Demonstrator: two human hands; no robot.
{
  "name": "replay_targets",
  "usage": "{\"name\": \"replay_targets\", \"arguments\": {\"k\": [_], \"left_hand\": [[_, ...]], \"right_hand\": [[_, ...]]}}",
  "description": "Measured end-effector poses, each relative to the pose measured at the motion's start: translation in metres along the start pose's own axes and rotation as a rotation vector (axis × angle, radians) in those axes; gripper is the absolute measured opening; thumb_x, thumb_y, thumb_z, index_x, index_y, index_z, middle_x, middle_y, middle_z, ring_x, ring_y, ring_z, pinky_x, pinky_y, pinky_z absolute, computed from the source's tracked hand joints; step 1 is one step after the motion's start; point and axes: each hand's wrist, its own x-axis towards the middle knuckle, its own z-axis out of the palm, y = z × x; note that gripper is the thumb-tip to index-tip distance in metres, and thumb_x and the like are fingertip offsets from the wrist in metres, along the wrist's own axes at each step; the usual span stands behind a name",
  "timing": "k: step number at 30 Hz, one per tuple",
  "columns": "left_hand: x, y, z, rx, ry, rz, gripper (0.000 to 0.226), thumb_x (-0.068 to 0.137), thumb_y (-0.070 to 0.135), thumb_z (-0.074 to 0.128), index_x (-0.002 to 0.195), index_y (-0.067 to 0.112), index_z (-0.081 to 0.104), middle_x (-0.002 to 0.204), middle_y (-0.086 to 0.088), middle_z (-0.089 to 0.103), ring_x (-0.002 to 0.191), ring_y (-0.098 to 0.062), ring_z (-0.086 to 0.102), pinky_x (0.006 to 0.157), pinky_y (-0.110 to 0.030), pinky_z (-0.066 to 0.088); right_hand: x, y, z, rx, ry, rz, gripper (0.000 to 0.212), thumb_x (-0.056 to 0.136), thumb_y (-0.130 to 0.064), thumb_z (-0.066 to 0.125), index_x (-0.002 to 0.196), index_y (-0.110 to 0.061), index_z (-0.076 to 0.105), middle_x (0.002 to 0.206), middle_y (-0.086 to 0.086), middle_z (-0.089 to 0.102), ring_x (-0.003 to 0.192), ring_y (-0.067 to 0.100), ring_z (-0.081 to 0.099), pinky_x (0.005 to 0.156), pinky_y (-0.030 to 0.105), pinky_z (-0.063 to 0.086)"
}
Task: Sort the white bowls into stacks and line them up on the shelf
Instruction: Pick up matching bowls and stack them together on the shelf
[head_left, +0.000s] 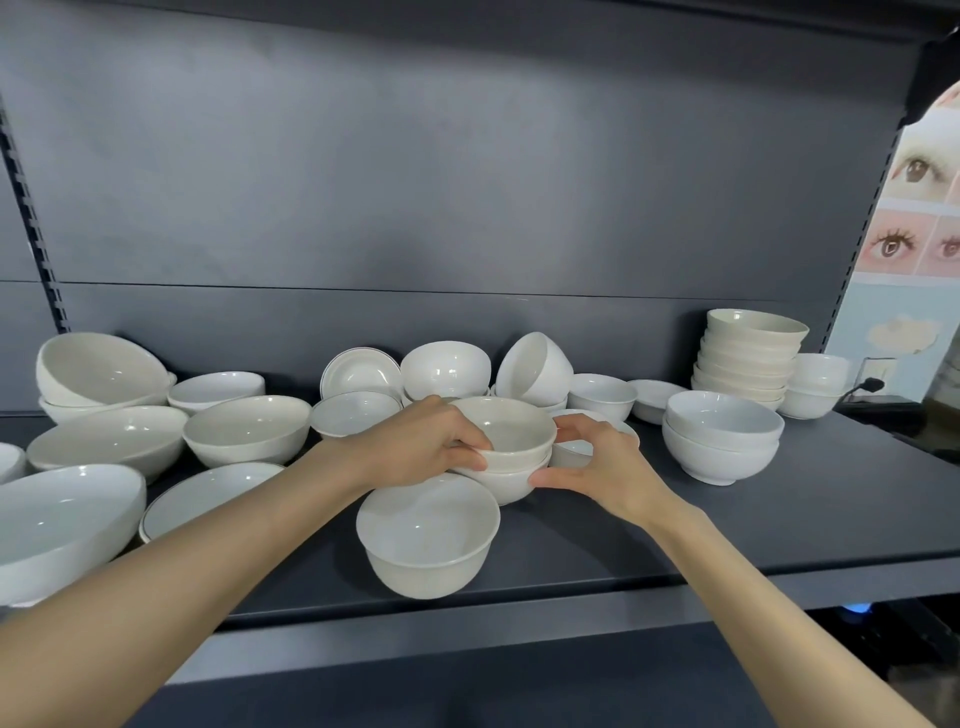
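Currently a nested pair of bowls (511, 436), one sitting inside the other, is being held at the middle of the shelf (779, 525). Whether its base is resting on the shelf or lifted off it is not readable.

The left hand (421, 441) is gripping the pair from the left, its fingers (467, 460) curling round the rims. The right hand (602, 467) is gripping from the right, fingers arching over the top and thumb pressing the lower bowl's side.

A single bowl (428, 535) is standing just in front of the pair, near the shelf edge. A two-bowl stack (722, 436) is sitting to the right, well apart. A tall stack (748, 358) is standing at the back right, with a short stack (818, 384) beside it.

Loose bowls (247, 431) of mixed sizes are crowding the left half, some tilting. A tipped bowl (532, 366) is leaning at the back behind the pair.

A poster (914, 208) showing eyes is hanging at the far right.
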Motion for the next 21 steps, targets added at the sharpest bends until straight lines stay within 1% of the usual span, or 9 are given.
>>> {"name": "replay_targets", "arguments": {"k": [2, 4, 5, 7, 12, 15, 18, 19, 21], "left_hand": [[-0.001, 0.000, 0.000, -0.017, -0.004, -0.017, 0.015, 0.092, 0.018, 0.063, 0.088, 0.008, 0.074, 0.055, 0.014, 0.052, 0.059, -0.006, 0.044, 0.062, -0.018, 0.038], [-0.002, 0.000, 0.000, -0.052, -0.013, -0.063, 0.020, 0.090, 0.021, 0.066, 0.107, 0.015, 0.073, 0.087, 0.018, 0.070, 0.080, 0.001, 0.058, 0.079, -0.016, 0.046], [-0.003, 0.000, -0.001, -0.063, 0.000, -0.091, 0.028, 0.088, 0.024, 0.068, 0.115, 0.017, 0.070, 0.106, 0.015, 0.069, 0.093, 0.002, 0.059, 0.087, -0.016, 0.045], [-0.006, 0.001, -0.005, -0.073, 0.071, -0.139, 0.041, 0.083, 0.032, 0.073, 0.121, 0.019, 0.065, 0.117, 0.010, 0.062, 0.106, -0.006, 0.058, 0.095, -0.019, 0.043], [-0.018, -0.004, -0.014, -0.120, 0.250, -0.359, 0.069, 0.070, 0.038, 0.082, 0.126, 0.014, 0.050, 0.118, 0.001, 0.052, 0.108, -0.012, 0.051, 0.091, -0.024, 0.043], [-0.017, -0.011, -0.013, -0.143, 0.088, -0.522, 0.075, 0.067, 0.047, 0.082, 0.123, 0.017, 0.042, 0.106, 0.004, 0.054, 0.099, -0.012, 0.056, 0.089, -0.028, 0.047], [-0.010, -0.020, -0.011, -0.229, -0.047, -0.550, 0.090, 0.055, 0.063, 0.081, 0.120, 0.009, 0.051, 0.092, -0.014, 0.060, 0.075, -0.015, 0.061, 0.068, -0.020, 0.045], [-0.009, -0.022, -0.011, -0.246, -0.063, -0.537, 0.091, 0.051, 0.066, 0.080, 0.118, 0.010, 0.056, 0.086, -0.014, 0.058, 0.068, -0.011, 0.060, 0.064, -0.019, 0.044], [-0.006, -0.023, -0.009, -0.293, -0.096, -0.509, 0.076, 0.054, 0.061, 0.081, 0.114, 0.019, 0.063, 0.081, 0.005, 0.064, 0.075, -0.006, 0.062, 0.073, -0.021, 0.050]], "right_hand": [[0.000, -0.001, -0.001, 0.011, -0.006, 0.006, 0.070, 0.061, -0.056, 0.081, 0.124, -0.037, 0.057, 0.116, -0.018, 0.062, 0.125, 0.017, 0.041, 0.110, 0.038, 0.029], [-0.001, -0.002, -0.001, 0.023, -0.020, 0.021, 0.071, 0.060, -0.055, 0.082, 0.123, -0.037, 0.057, 0.115, -0.018, 0.062, 0.125, 0.017, 0.041, 0.110, 0.040, 0.030], [-0.001, -0.004, -0.002, 0.030, -0.026, 0.030, 0.072, 0.059, -0.055, 0.082, 0.124, -0.037, 0.056, 0.115, -0.019, 0.061, 0.126, 0.018, 0.041, 0.110, 0.040, 0.031], [-0.003, -0.007, -0.003, 0.032, -0.036, 0.041, 0.075, 0.060, -0.052, 0.084, 0.126, -0.036, 0.054, 0.116, -0.020, 0.060, 0.128, 0.019, 0.038, 0.109, 0.038, 0.031], [-0.002, -0.015, -0.005, 0.020, -0.075, 0.058, 0.085, 0.061, -0.046, 0.086, 0.134, -0.035, 0.044, 0.120, -0.023, 0.051, 0.131, 0.017, 0.035, 0.112, 0.038, 0.028], [0.003, -0.019, -0.003, -0.010, -0.114, 0.064, 0.090, 0.056, -0.052, 0.086, 0.133, -0.038, 0.041, 0.124, -0.020, 0.050, 0.129, 0.018, 0.038, 0.112, 0.041, 0.030], [0.008, -0.019, -0.003, -0.030, -0.144, 0.058, 0.102, 0.045, -0.063, 0.083, 0.135, -0.041, 0.038, 0.128, -0.019, 0.050, 0.129, 0.019, 0.039, 0.111, 0.042, 0.033], [0.008, -0.020, -0.004, -0.031, -0.152, 0.056, 0.105, 0.044, -0.064, 0.082, 0.136, -0.041, 0.037, 0.129, -0.020, 0.048, 0.130, 0.020, 0.039, 0.111, 0.042, 0.033], [0.008, -0.022, -0.007, -0.035, -0.167, 0.067, 0.105, 0.051, -0.055, 0.086, 0.140, -0.039, 0.033, 0.127, -0.021, 0.046, 0.132, 0.019, 0.036, 0.112, 0.041, 0.030]]}}
